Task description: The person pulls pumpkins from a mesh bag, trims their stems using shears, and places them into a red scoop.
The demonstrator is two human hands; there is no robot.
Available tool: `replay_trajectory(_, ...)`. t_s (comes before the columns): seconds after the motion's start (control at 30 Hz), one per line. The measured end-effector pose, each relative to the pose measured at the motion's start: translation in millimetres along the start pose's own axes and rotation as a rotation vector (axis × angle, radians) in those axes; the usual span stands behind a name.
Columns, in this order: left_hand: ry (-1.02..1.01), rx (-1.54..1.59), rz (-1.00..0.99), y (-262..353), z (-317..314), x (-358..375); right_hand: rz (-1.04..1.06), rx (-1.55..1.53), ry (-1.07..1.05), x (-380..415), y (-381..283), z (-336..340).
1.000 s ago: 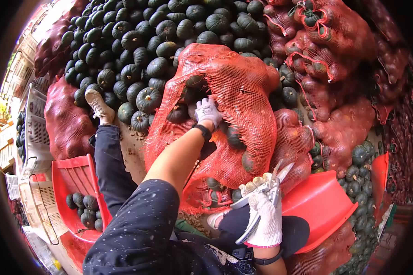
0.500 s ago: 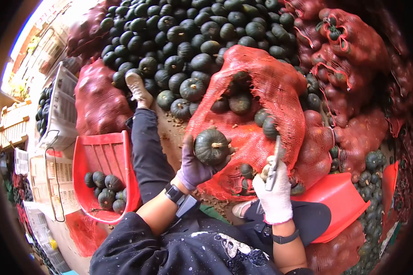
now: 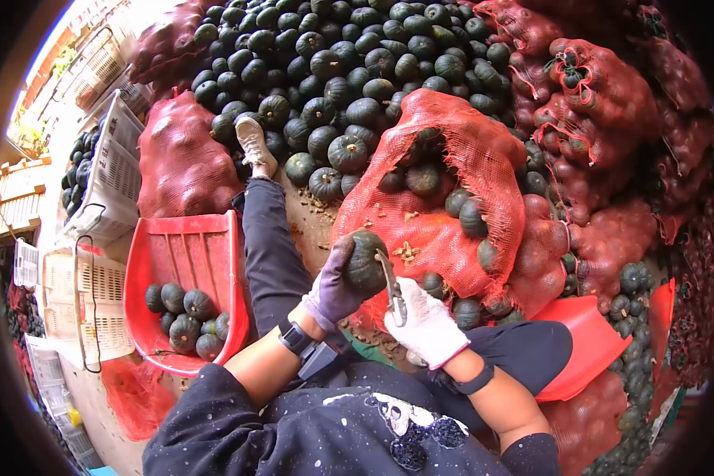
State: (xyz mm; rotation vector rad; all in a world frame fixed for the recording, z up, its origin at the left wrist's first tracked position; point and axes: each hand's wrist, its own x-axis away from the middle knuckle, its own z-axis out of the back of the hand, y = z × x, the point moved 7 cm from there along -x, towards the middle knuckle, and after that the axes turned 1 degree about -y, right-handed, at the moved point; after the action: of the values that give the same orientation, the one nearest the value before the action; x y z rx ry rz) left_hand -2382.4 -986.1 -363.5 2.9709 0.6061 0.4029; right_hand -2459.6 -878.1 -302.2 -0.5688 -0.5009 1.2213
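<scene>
My left hand (image 3: pixel 331 287), in a purplish glove, is closed around a dark green pumpkin (image 3: pixel 363 266) in front of my body. In my right hand (image 3: pixel 428 324), white-gloved, is a knife (image 3: pixel 397 301) with a grey metal handle. Its narrow blade points up and meets the right side of the pumpkin, near the stem end; the exact contact is hard to make out. Just beyond both hands lies an open red mesh sack (image 3: pixel 420 242) with several pumpkins inside and at its mouth. The right fingers are partly hidden around the handle.
A red plastic scoop (image 3: pixel 186 226) with several pumpkins stands left of my leg; another red scoop (image 3: pixel 583 337) lies right. A large pumpkin heap (image 3: pixel 333 63) rises ahead. Filled mesh sacks (image 3: pixel 603 103) are stacked at right. White crates (image 3: pixel 115 159) line the left.
My right hand has moved left and brought the knife against the pumpkin. The pumpkin has turned in my left hand, so its stem no longer faces me. The view has shifted slightly.
</scene>
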Motion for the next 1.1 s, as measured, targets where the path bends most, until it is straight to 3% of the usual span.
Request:
replay_trajectory(0.1,-0.120,-0.301,-0.223,52.6,-13.3,39.9,-0.512,-1.207,0.023,7.9,16.4,5.4)
replay_trajectory(0.13,0.161,-0.551,-0.409,85.0,-12.3,65.6,-0.535,-1.276,0.170,8.6,31.9,30.1)
replay_trajectory(0.17,0.257,-0.720,-0.517,123.4,3.3,96.0,-0.556,-1.278,0.408,12.3,46.7,60.7)
replay_trajectory(0.23,0.532,-1.070,-0.692,197.8,33.7,161.1,-0.372,-1.493,0.555,19.2,89.6,107.7)
replay_trajectory(0.27,0.761,-1.168,-0.732,237.5,72.1,200.6,-0.307,-1.564,0.708,27.1,91.3,130.4)
replay_trajectory(0.3,1.015,-1.416,-0.570,275.3,101.3,237.4,-0.248,-1.633,0.860,38.6,91.2,149.4)
replay_trajectory(0.33,1.273,-2.246,-0.554,301.4,88.0,261.9,-0.209,-1.639,0.945,48.4,103.6,158.3)
replay_trajectory(0.37,1.331,-2.228,-0.604,289.5,48.7,247.2,-0.187,-1.635,1.022,55.0,103.1,165.9)
replay_trajectory(0.43,1.070,-2.033,-0.830,256.6,-10.3,176.5,-0.292,-1.545,1.175,61.4,100.6,165.1)
replay_trajectory(0.5,0.579,-1.459,-0.659,196.6,-44.9,67.0,-0.260,-1.681,1.034,58.7,104.5,155.5)
replay_trajectory(0.53,0.368,-1.730,-0.521,182.6,-36.9,16.1,-0.247,-1.748,0.966,59.2,106.1,150.4)
replay_trajectory(0.57,0.227,-1.761,-0.423,148.5,-35.9,-37.7,-0.261,-1.789,0.949,60.3,109.8,147.8)
replay_trajectory(0.6,0.069,-1.600,-0.186,97.7,-46.1,-89.7,-0.270,-1.827,0.932,60.0,113.5,147.1)
replay_trajectory(0.7,-0.058,-1.486,0.151,-22.8,-11.6,-210.7,-0.312,-1.842,0.960,63.2,120.8,146.9)
replay_trajectory(0.77,0.080,-1.335,0.358,-95.4,26.0,-269.2,-0.379,-1.794,1.011,67.4,129.2,148.3)
replay_trajectory(0.83,0.230,-1.250,0.087,-148.6,129.4,-341.3,-0.399,-1.770,1.021,67.4,132.8,151.9)
replay_trajectory(0.9,0.227,-1.343,-0.124,-151.0,133.2,-341.4,-0.390,-1.764,1.024,68.1,136.3,149.6)
replay_trajectory(1.0,0.387,-1.527,0.056,-123.7,100.9,-300.4,-0.413,-1.794,1.028,63.1,132.0,148.0)
replay_trajectory(1.03,0.317,-1.456,0.059,-120.3,85.2,-273.0,-0.414,-1.806,1.035,62.2,131.3,147.8)
replay_trajectory(1.07,0.181,-1.410,0.126,-114.5,71.8,-239.1,-0.553,-1.853,1.053,62.6,131.6,144.5)
replay_trajectory(1.1,0.165,-1.500,0.148,-104.9,71.0,-202.0,-0.526,-1.865,1.043,61.5,131.4,143.5)
